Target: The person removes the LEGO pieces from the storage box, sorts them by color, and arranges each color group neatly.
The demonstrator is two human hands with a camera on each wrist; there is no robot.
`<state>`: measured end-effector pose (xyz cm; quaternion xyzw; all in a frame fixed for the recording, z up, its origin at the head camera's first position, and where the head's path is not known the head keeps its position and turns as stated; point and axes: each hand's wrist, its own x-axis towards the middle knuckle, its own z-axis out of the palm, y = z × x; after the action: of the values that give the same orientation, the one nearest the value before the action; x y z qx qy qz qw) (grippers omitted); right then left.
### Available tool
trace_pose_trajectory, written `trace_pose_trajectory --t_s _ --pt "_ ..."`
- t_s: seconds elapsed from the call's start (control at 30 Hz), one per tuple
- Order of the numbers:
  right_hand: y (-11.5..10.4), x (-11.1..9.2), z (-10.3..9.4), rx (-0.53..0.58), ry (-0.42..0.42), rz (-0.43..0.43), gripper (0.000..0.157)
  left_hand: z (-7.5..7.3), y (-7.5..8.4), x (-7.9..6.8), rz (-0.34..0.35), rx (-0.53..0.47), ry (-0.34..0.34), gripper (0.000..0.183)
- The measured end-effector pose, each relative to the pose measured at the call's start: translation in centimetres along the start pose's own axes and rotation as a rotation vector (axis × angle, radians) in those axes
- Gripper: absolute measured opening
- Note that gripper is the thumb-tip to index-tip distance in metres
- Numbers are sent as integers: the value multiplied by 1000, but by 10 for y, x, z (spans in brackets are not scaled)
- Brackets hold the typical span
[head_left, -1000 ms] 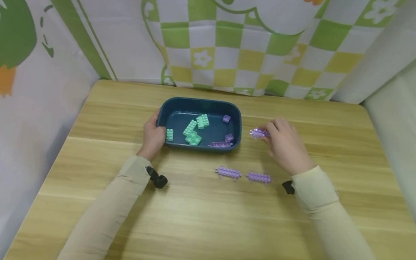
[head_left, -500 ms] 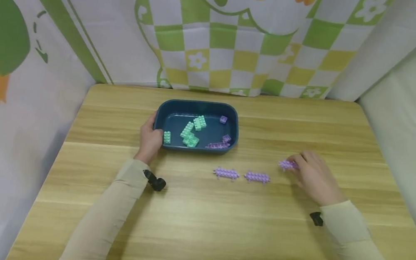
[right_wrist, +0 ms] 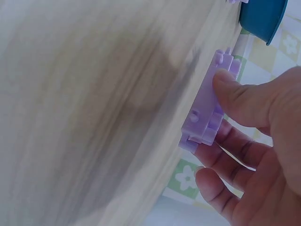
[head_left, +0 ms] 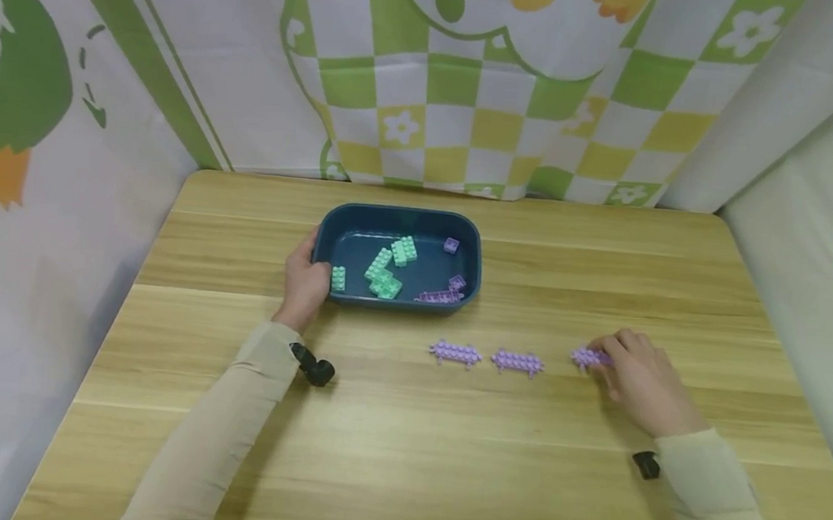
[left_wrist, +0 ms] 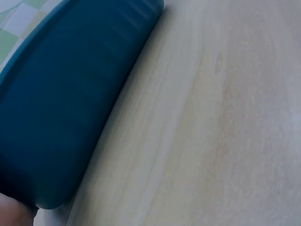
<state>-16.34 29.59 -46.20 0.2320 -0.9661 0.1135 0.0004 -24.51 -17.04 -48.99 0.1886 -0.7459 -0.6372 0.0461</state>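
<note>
My left hand point(head_left: 304, 287) grips the left end of a dark teal plastic bin point(head_left: 397, 304), its thumb near the front corner. In the left wrist view the bin's wall point(left_wrist: 70, 94) fills the left side, with a bit of the hand point(left_wrist: 14, 212) below. Between thumb and fingers, my right hand point(head_left: 646, 382) pinches a long purple toy brick point(head_left: 588, 358) low over the table. The right wrist view shows the thumb on this brick's side point(right_wrist: 207, 103). Two similar purple bricks, one left point(head_left: 455, 352) and one right point(head_left: 518, 362), lie in a row to its left.
Inside the bin are several mint-green bricks point(head_left: 380, 263), a small purple brick point(head_left: 451, 245) at the back right, and more purple pieces point(head_left: 440, 296) at the front right. The wooden table point(head_left: 442, 463) ends at a checked cloth point(head_left: 475, 123) behind.
My right hand has carried the purple brick from beside the bin rightward and toward me, to the right end of the row. The left hand stays on the bin.
</note>
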Motion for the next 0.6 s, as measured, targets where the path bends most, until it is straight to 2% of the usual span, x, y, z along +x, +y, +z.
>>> trace_pose_trajectory --t_s 0.6 --pt "-1 -6 6 37 -9 19 30 0 1 0 -7 -5 12 76"
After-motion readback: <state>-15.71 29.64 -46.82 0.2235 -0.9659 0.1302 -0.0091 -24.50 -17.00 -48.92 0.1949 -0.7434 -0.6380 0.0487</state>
